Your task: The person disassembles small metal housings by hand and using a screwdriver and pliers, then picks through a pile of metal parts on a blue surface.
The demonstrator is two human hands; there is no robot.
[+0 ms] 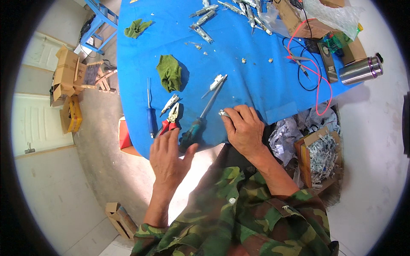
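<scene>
At the table's near edge, my right hand pinched a small metal part, while my left hand lay released beside the red-handled pliers and teal-handled screwdriver.

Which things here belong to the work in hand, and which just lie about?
In hand:
right hand gripping small silvery metal part
left hand beside teal-handled screwdriver, red-handled pliers

Lying about:
crumpled green cloth
steel flask
cardboard box
</scene>
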